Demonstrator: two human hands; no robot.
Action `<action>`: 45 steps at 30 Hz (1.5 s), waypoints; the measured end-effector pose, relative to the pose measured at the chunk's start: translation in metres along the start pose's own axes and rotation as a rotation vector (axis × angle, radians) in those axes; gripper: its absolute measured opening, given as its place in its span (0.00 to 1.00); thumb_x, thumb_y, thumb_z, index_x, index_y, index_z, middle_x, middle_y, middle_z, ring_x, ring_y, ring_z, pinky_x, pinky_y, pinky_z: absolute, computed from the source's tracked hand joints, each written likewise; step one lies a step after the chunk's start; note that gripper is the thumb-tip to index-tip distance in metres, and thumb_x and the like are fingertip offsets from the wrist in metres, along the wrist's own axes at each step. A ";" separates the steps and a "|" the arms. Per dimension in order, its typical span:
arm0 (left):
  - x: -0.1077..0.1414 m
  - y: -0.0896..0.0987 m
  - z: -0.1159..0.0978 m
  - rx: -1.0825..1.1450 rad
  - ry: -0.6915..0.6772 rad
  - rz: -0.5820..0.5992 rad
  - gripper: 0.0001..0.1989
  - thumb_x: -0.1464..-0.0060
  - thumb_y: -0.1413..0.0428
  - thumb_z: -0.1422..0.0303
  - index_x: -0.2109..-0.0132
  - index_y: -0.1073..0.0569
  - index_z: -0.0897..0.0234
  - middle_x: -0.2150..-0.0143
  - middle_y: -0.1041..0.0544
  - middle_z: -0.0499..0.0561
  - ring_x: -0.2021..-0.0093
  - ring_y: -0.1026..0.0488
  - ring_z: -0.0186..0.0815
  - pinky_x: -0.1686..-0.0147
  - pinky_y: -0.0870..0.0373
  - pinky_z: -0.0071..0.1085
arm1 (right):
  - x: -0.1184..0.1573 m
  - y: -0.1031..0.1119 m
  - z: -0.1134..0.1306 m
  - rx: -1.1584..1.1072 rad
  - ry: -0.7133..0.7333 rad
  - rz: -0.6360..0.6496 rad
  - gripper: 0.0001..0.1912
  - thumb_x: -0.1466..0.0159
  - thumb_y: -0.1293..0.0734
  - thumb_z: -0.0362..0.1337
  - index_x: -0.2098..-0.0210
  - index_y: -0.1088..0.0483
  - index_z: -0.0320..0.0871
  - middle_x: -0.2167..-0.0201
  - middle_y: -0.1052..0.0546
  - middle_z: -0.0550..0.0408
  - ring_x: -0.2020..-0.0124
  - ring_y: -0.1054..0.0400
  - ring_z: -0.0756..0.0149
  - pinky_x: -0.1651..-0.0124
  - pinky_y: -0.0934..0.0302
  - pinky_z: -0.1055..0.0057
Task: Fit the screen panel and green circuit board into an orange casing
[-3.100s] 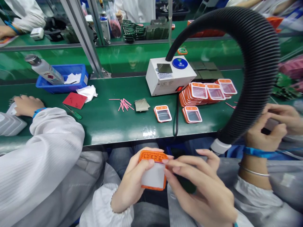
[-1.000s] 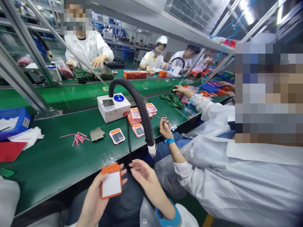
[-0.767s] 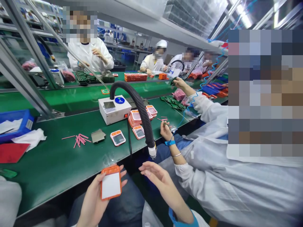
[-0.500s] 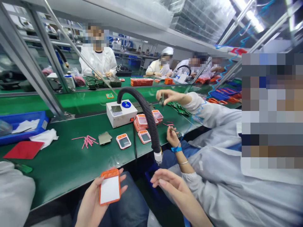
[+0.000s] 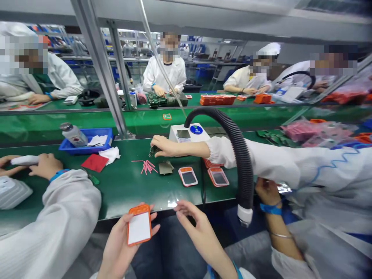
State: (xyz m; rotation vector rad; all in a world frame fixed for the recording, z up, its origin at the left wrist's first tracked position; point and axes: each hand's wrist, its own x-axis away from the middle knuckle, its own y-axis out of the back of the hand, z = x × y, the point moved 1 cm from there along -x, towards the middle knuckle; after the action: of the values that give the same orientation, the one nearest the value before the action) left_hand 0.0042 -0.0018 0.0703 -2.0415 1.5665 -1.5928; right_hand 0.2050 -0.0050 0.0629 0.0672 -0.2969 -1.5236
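My left hand [image 5: 120,240] is closed around an orange-framed panel [image 5: 139,225] with a white face, its thumb along the left edge and fingertips showing past the right edge. My right hand [image 5: 197,226] is at the bench's front edge, loosely curved, with thumb and fingers slightly apart and nothing visible in it. Close to its fingertips is a shiny clear patch [image 5: 172,203], perhaps film or glare. Beyond lie two orange-and-white framed units with grey screens, one on the left [image 5: 188,176] and one on the right [image 5: 218,177].
A co-worker's arm [image 5: 186,148] reaches over the bench from the right, holding a small dark item above pink strips [image 5: 148,166] and square grey-green pieces [image 5: 165,168]. A black flexible hose [image 5: 245,170] arches from a white box [image 5: 177,128]. Another co-worker's sleeve [image 5: 72,197] is at left.
The view has swung left. My right hand has moved toward the bench edge and the panel. The co-worker's arm now stretches across to the pink strips. My left hand still holds the panel.
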 end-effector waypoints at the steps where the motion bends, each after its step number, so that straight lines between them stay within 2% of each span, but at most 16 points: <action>1: -0.003 0.003 -0.001 0.021 0.017 0.004 0.11 0.44 0.49 0.81 0.56 0.26 0.79 0.47 0.28 0.72 0.51 0.26 0.58 0.50 0.33 0.64 | -0.008 -0.004 0.000 0.024 0.008 -0.017 0.26 0.37 0.39 0.53 0.50 0.32 0.40 0.54 0.26 0.45 0.52 0.32 0.60 0.43 0.39 0.60; 8: -0.015 0.010 -0.004 0.098 0.144 0.047 0.10 0.43 0.48 0.77 0.57 0.25 0.75 0.50 0.24 0.64 0.55 0.23 0.51 0.49 0.32 0.59 | -0.050 -0.016 0.014 0.184 0.099 -0.092 0.25 0.37 0.41 0.50 0.49 0.32 0.39 0.53 0.26 0.44 0.53 0.31 0.58 0.46 0.37 0.58; 10: -0.016 0.008 -0.006 0.115 0.177 0.057 0.10 0.43 0.49 0.74 0.58 0.24 0.72 0.52 0.23 0.63 0.58 0.22 0.49 0.51 0.30 0.57 | -0.064 -0.014 0.026 0.348 0.192 -0.113 0.22 0.36 0.42 0.46 0.49 0.31 0.39 0.52 0.25 0.45 0.52 0.30 0.59 0.46 0.36 0.59; 13: -0.019 0.006 -0.006 0.131 0.242 0.153 0.12 0.41 0.50 0.72 0.60 0.21 0.68 0.52 0.22 0.61 0.57 0.23 0.49 0.49 0.31 0.55 | -0.099 -0.013 0.049 0.653 0.295 -0.118 0.17 0.35 0.41 0.36 0.51 0.29 0.39 0.52 0.25 0.46 0.51 0.30 0.59 0.45 0.37 0.61; 15: -0.024 0.005 -0.003 0.119 0.257 0.189 0.13 0.40 0.51 0.72 0.61 0.21 0.67 0.52 0.22 0.60 0.56 0.23 0.48 0.49 0.31 0.54 | -0.131 -0.015 0.064 0.730 0.302 -0.089 0.17 0.38 0.41 0.29 0.52 0.28 0.38 0.52 0.25 0.45 0.50 0.30 0.59 0.44 0.38 0.62; 17: -0.030 0.005 0.000 0.108 0.255 0.149 0.14 0.40 0.51 0.73 0.62 0.21 0.67 0.54 0.22 0.59 0.59 0.23 0.46 0.51 0.31 0.56 | -0.166 -0.021 0.076 0.809 0.303 -0.036 0.20 0.39 0.40 0.25 0.50 0.29 0.36 0.49 0.26 0.43 0.45 0.33 0.58 0.42 0.41 0.63; 21: -0.038 0.006 0.003 0.110 0.275 0.110 0.13 0.41 0.52 0.74 0.63 0.21 0.69 0.55 0.22 0.60 0.60 0.23 0.46 0.51 0.32 0.59 | -0.217 -0.037 0.083 0.972 0.285 0.135 0.22 0.41 0.34 0.25 0.47 0.32 0.36 0.50 0.26 0.44 0.48 0.32 0.58 0.45 0.38 0.61; 24: -0.039 0.007 0.002 0.122 0.271 0.102 0.12 0.41 0.51 0.74 0.62 0.21 0.70 0.54 0.22 0.61 0.60 0.23 0.46 0.51 0.33 0.60 | -0.228 -0.044 0.077 1.068 0.239 0.183 0.23 0.40 0.33 0.27 0.45 0.34 0.36 0.52 0.26 0.45 0.50 0.31 0.58 0.47 0.37 0.57; 28: -0.037 0.010 0.001 0.141 0.275 0.073 0.12 0.42 0.51 0.75 0.62 0.22 0.70 0.54 0.22 0.62 0.61 0.23 0.47 0.52 0.32 0.60 | -0.226 -0.045 0.069 1.065 0.205 0.169 0.26 0.39 0.35 0.24 0.42 0.37 0.36 0.53 0.27 0.44 0.47 0.33 0.55 0.43 0.40 0.51; 31: -0.036 0.010 0.001 0.141 0.267 0.091 0.10 0.43 0.50 0.75 0.61 0.23 0.70 0.54 0.22 0.63 0.61 0.23 0.47 0.52 0.32 0.59 | -0.222 -0.040 0.068 0.929 0.231 0.141 0.30 0.44 0.34 0.21 0.41 0.37 0.33 0.51 0.28 0.38 0.44 0.35 0.48 0.40 0.45 0.45; 33: -0.034 0.010 0.001 0.142 0.262 0.105 0.10 0.44 0.50 0.75 0.61 0.23 0.70 0.54 0.23 0.63 0.60 0.23 0.47 0.52 0.31 0.59 | -0.216 -0.036 0.071 0.764 0.274 0.113 0.33 0.44 0.32 0.24 0.39 0.39 0.33 0.46 0.31 0.35 0.40 0.38 0.47 0.37 0.48 0.47; 36: -0.031 0.007 0.001 0.166 0.253 0.130 0.10 0.43 0.50 0.75 0.59 0.24 0.70 0.53 0.23 0.63 0.60 0.23 0.48 0.52 0.32 0.58 | -0.193 -0.030 0.074 0.466 0.327 0.109 0.34 0.36 0.36 0.38 0.35 0.49 0.38 0.42 0.33 0.40 0.40 0.37 0.58 0.36 0.44 0.59; 39: -0.026 0.002 0.000 0.181 0.248 0.122 0.10 0.43 0.50 0.74 0.58 0.26 0.69 0.54 0.23 0.63 0.60 0.23 0.48 0.53 0.31 0.58 | -0.152 -0.025 0.072 0.075 0.305 0.226 0.32 0.31 0.47 0.51 0.33 0.55 0.42 0.44 0.30 0.43 0.45 0.31 0.62 0.43 0.36 0.60; 41: -0.023 -0.002 0.001 0.181 0.250 0.100 0.10 0.43 0.51 0.74 0.57 0.27 0.69 0.54 0.23 0.64 0.61 0.22 0.49 0.54 0.31 0.59 | -0.121 -0.023 0.066 -0.535 0.134 0.377 0.36 0.37 0.37 0.55 0.35 0.48 0.46 0.44 0.29 0.43 0.45 0.31 0.57 0.43 0.37 0.55; 42: -0.021 -0.004 0.002 0.180 0.252 0.096 0.10 0.43 0.51 0.74 0.56 0.28 0.69 0.53 0.23 0.64 0.61 0.22 0.50 0.55 0.31 0.59 | -0.107 -0.022 0.063 -0.742 0.050 0.418 0.35 0.39 0.33 0.52 0.36 0.43 0.48 0.44 0.29 0.46 0.46 0.30 0.57 0.42 0.37 0.55; 45: -0.016 -0.009 0.006 0.174 0.262 0.105 0.10 0.43 0.51 0.75 0.56 0.28 0.71 0.55 0.22 0.64 0.61 0.22 0.50 0.55 0.31 0.59 | -0.072 -0.020 0.051 -1.044 -0.088 0.518 0.25 0.38 0.31 0.44 0.41 0.34 0.52 0.45 0.27 0.50 0.47 0.29 0.58 0.42 0.37 0.58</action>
State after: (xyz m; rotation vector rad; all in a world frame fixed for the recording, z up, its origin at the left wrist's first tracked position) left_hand 0.0158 0.0115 0.0627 -1.6910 1.5206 -1.9429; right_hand 0.1725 0.0723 0.0965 -0.8401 0.4118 -1.0107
